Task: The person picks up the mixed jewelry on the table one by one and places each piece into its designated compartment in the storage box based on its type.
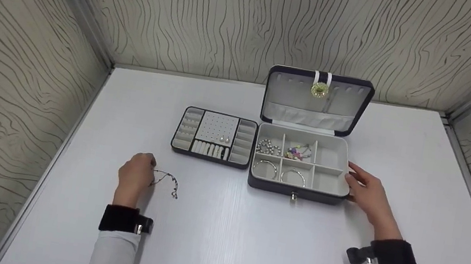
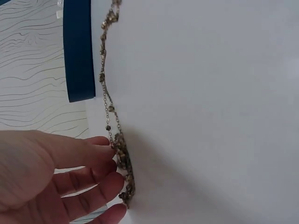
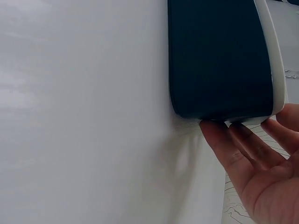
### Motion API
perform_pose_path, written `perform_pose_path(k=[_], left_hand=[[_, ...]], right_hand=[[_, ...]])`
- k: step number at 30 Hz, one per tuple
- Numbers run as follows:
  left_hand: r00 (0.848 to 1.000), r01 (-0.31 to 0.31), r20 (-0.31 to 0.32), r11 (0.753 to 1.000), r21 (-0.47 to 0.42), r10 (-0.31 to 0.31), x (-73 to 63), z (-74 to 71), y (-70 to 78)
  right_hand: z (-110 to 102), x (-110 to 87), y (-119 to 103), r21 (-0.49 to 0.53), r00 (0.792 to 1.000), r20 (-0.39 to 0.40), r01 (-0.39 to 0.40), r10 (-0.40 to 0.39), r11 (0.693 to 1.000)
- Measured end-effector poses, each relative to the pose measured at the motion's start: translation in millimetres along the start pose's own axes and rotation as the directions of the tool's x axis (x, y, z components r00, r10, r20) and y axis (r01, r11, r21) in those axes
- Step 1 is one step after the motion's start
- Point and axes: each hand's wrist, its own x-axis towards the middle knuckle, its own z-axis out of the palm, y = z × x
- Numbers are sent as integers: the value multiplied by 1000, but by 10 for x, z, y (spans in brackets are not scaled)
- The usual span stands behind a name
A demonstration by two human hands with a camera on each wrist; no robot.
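Note:
My left hand point(image 1: 135, 175) pinches a dark beaded chain point(image 2: 103, 60) between thumb and fingers, low over the white table. Part of the chain bunches at the fingertips, and its loose end trails to the right in the head view. Against the right side of an open jewelry box point(image 3: 224, 60) rests my right hand point(image 1: 370, 193), its fingers extended and fingertips on the side wall and rim. Two bangles point(image 1: 266, 169), a pearl-like beaded string point(image 1: 267, 146) and a colorful charm piece point(image 1: 298, 152) lie in the box's compartments.
A navy-edged jewelry tray point(image 1: 210, 159) stands left of the box, with earrings point(image 1: 225, 140) on its panel and rings in its slots. The box's lid point(image 1: 316, 100) stands raised at the back, bearing a round gold ornament point(image 1: 319, 90). Patterned walls enclose the table point(image 1: 218, 242).

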Motion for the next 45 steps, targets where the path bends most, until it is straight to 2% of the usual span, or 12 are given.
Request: perform_pose_path(k=[6, 15, 30, 38, 42, 45], left_hand=[[994, -106, 6, 994, -14, 106, -9, 8, 72], [984, -180, 9, 983, -17, 180, 46, 61, 131], [974, -223, 43, 975, -7, 223, 76, 80, 150], [976, -204, 68, 979, -26, 205, 78, 75, 168], [984, -137, 96, 981, -134, 150, 89, 40, 161], [989, -77, 108, 970, -232, 104, 98, -9, 164]], right_hand=[[-6, 0, -8, -7, 1000, 5, 3, -3, 1000], [-6, -7, 5, -25, 1000, 6, 23, -22, 999], [-5, 4, 11, 2, 1000, 5, 29, -29, 1000], [-10, 6, 5, 8, 1000, 12, 19, -19, 1000], [-9, 4, 0, -2, 1000, 13, 16, -16, 1000], [-5, 0, -2, -14, 1000, 8, 11, -11, 1000]])
